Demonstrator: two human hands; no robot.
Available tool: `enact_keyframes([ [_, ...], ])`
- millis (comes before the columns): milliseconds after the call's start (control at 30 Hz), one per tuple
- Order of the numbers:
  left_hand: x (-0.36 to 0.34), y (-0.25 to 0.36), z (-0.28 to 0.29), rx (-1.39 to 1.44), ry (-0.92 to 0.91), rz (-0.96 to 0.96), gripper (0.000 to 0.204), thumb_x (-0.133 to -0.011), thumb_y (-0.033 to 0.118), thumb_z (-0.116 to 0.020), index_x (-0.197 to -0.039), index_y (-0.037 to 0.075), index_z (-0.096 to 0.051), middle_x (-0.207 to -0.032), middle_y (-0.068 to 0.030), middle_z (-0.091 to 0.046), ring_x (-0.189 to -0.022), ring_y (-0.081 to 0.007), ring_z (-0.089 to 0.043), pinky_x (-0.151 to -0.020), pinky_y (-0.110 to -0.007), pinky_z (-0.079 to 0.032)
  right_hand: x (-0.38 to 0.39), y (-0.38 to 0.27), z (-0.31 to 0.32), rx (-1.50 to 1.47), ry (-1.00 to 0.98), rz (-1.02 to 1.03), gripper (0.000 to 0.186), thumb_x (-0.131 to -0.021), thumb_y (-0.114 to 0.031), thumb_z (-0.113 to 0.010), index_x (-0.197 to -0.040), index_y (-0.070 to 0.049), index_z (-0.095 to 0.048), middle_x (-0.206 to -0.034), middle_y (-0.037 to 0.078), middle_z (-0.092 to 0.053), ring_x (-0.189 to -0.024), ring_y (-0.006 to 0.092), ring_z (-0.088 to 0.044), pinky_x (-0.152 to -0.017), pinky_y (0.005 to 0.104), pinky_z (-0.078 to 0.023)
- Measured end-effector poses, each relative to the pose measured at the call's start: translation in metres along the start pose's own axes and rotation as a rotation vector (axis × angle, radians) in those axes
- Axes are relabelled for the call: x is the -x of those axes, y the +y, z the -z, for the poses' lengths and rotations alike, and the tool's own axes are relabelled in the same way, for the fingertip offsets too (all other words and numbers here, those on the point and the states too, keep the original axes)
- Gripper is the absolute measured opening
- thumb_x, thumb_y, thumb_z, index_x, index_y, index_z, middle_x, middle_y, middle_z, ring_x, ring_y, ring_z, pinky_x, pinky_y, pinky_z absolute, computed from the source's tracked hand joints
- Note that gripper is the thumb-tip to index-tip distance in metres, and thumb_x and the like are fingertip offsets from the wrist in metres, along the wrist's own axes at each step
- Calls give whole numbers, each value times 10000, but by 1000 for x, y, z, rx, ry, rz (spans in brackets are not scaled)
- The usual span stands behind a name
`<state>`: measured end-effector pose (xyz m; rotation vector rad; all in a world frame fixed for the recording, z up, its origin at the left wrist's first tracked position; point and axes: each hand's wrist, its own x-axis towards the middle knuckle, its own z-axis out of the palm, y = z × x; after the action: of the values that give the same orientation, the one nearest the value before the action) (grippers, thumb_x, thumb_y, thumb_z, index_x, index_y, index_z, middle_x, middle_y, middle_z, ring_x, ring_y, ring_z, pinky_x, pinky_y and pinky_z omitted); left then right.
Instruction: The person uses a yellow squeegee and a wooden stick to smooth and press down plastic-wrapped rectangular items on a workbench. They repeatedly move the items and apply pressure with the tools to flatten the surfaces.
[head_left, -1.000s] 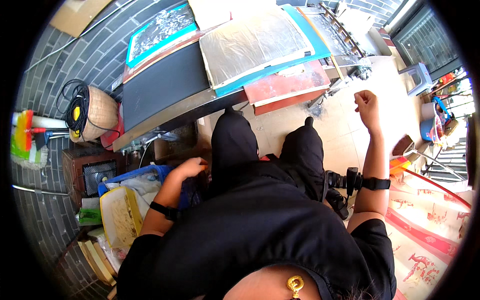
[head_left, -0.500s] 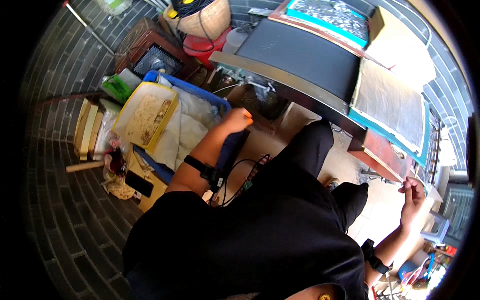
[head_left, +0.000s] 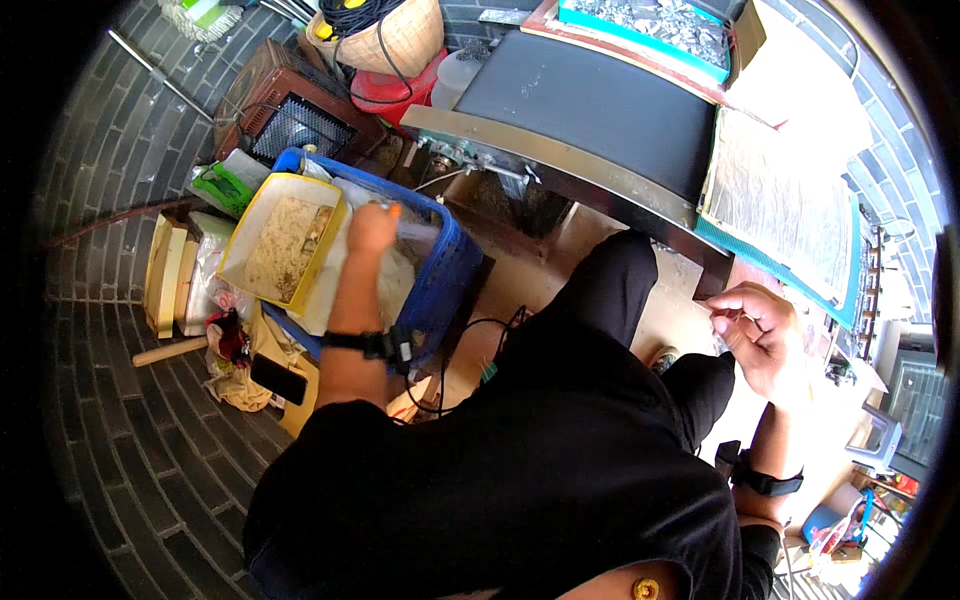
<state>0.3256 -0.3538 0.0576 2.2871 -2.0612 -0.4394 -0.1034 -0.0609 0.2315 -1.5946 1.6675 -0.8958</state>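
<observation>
My left hand (head_left: 372,230) is over a blue plastic bin (head_left: 450,262) lined with whitish cloth (head_left: 392,290). Its fingers are closed, with a bit of orange at the fingertips; whether that is a finger cover or a held thing cannot be made out. Beside it, on the bin, rests a yellow-rimmed tray (head_left: 330,253) with pale, dirty contents. My right hand (head_left: 765,340) is raised in front of the bench's right part, thumb and fingers curled into a pinch. Anything between those fingertips is too small to name.
A bench with a black top (head_left: 590,105) stands ahead. On it are a blue tray (head_left: 725,70) of silvery pieces and a film-covered teal-edged board (head_left: 780,200). A phone (head_left: 279,379), a wooden handle (head_left: 170,351) and a basket of cable (head_left: 395,45) are at left.
My left hand has moved left, from the bin's right edge to over the cloth. My right hand has come up and inward, away from the bench's right end.
</observation>
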Motion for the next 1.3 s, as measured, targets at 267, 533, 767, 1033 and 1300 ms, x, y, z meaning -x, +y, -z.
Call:
enact_keyframes([
  [267, 104, 10, 239, 217, 452, -109, 441, -912, 360, -563, -827, -61, -661, -615, -184, -647, -612, -266, -690, -588, -388, -503, -37, -48, -8, -138, -165, 99, 104, -865, -36, -666, -953, 20, -664, -841, 76, -661, -727, 130, -622, -648, 276, -506],
  [533, 182, 132, 277, 483, 1113, -971, 332, -868, 115, -693, -1174, 9, -621, -969, -129, -626, -887, -194, -627, -760, -292, -507, -75, -134, -11, -513, -94, 225, 498, -978, -414, -527, -981, 78, -612, -865, 142, -670, -704, 176, -663, -613, 276, -560],
  [767, 239, 287, 208, 704, 967, -1741, 656, -755, 1, -709, -1349, 29, -432, -1232, -220, -448, -1078, -365, -541, -908, -381, -474, -37, -173, 38, -691, 393, 361, 483, -934, -377, -594, -1074, 85, -591, -960, 129, -643, -844, 172, -627, -745, 302, -516],
  [1033, 327, 372, 128, 1001, 75, -2208, 778, -775, 77, -760, -1383, -72, -298, -1307, -258, -406, -1110, -360, -560, -921, -395, -492, 111, -64, 120, -562, 798, 194, 282, -933, -244, -606, -1076, -6, -652, -992, 94, -683, -855, 154, -664, -774, 281, -541],
  [1300, 137, 374, 25, 753, 499, -1463, 729, -851, 264, -717, -1357, -100, -339, -1340, -302, -426, -1271, -432, -402, -1087, -470, -304, 356, -16, 88, 339, 1253, -695, 397, -983, -288, -536, -1302, -53, -556, -1036, 52, -631, -905, 103, -597, -816, 261, -485],
])
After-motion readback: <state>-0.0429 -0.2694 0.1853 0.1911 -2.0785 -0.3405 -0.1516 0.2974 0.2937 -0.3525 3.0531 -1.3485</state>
